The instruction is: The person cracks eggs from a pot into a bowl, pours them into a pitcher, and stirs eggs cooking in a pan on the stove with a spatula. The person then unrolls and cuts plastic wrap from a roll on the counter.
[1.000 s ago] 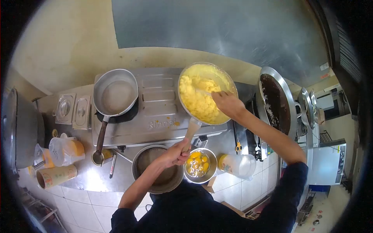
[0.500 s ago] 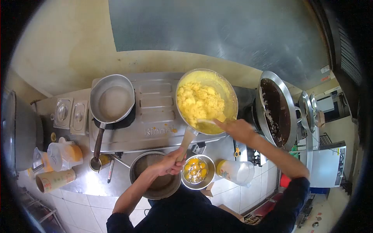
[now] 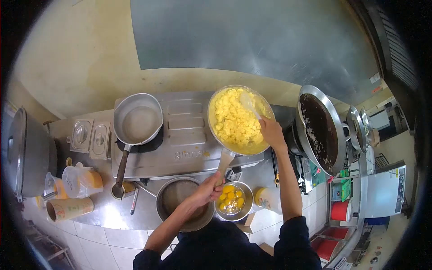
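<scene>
A pan full of yellow scrambled eggs sits on the right side of the stove. My left hand is closed around the pan's light-coloured handle. With its fingers wrapped round a pale spatula, my right hand reaches over the pan's right side. The spatula's blade rests in the eggs near the far right rim. Just right of my left hand stands a metal bowl of cracked raw eggs.
An empty saucepan stands on the left of the stove. A second pan is at the counter's front edge. To the right is a big wok with dark contents. Plastic jugs and lidded steel containers stand left.
My right hand and the spatula have moved from the pan's near edge up to its far right side, pushing through the eggs. The left hand keeps its hold on the handle.
</scene>
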A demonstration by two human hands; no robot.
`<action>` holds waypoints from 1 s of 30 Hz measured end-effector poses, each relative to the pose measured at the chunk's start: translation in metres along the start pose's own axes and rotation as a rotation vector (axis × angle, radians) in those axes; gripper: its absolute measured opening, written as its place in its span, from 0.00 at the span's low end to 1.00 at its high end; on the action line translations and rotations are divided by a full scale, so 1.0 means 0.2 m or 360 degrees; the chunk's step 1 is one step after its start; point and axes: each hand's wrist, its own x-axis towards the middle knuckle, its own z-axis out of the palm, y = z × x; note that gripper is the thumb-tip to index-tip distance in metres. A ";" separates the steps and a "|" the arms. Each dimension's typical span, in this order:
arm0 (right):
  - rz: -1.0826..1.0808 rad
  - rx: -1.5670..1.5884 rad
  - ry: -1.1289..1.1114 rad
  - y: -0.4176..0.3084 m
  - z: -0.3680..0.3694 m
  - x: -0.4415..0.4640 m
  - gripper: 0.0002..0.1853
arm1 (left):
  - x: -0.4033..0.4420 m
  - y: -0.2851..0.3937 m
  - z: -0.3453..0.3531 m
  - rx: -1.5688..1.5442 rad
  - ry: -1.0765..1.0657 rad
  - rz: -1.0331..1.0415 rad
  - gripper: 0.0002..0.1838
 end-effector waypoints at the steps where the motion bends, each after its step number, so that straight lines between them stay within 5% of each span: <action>1: 0.0015 -0.0003 0.0005 0.00 0.02 0.00 0.14 | 0.01 -0.01 0.00 0.0009 -0.0006 -0.0011 0.23; 3: -0.0108 -0.0885 -0.0202 -0.04 0.11 0.00 0.15 | 0.04 -0.02 -0.02 -0.0047 -0.0018 -0.0013 0.23; 6: -0.0320 -0.1023 -0.0583 -0.16 0.10 -0.12 0.20 | 0.06 -0.02 -0.04 -0.0069 -0.0119 0.0033 0.23; 9: -0.0386 -0.0938 -0.0769 -0.43 -0.37 -0.20 0.18 | 0.06 -0.02 -0.04 -0.0079 -0.0124 0.0096 0.25; 11: -0.0313 -0.0909 -0.0926 -0.50 -0.34 -0.28 0.15 | 0.09 -0.02 -0.02 -0.0083 -0.0102 0.0106 0.25; 14: -0.0255 -0.1067 -0.0497 -0.29 0.12 -0.28 0.15 | 0.11 -0.05 0.02 -0.0115 -0.0074 0.0070 0.23; 19: -0.0537 -0.0906 -0.0810 0.02 -0.24 0.18 0.12 | 0.13 -0.02 0.02 -0.0140 -0.0111 0.0077 0.22; 21: -0.0244 -0.0728 -0.0639 0.06 -0.18 0.25 0.13 | 0.13 -0.01 0.02 -0.0113 -0.0111 0.0049 0.22; 24: -0.0205 -0.0500 -0.0196 -0.20 -0.05 0.15 0.14 | 0.13 0.01 0.00 -0.0043 -0.0097 -0.0007 0.22; 26: -0.0233 -0.0559 -0.0395 -0.25 0.26 0.15 0.14 | 0.14 0.02 -0.02 -0.0011 -0.0088 -0.0032 0.22; 30: -0.0315 -0.0736 -0.0570 -0.47 -0.01 -0.08 0.08 | 0.16 -0.01 -0.04 -0.0039 -0.0138 0.0004 0.23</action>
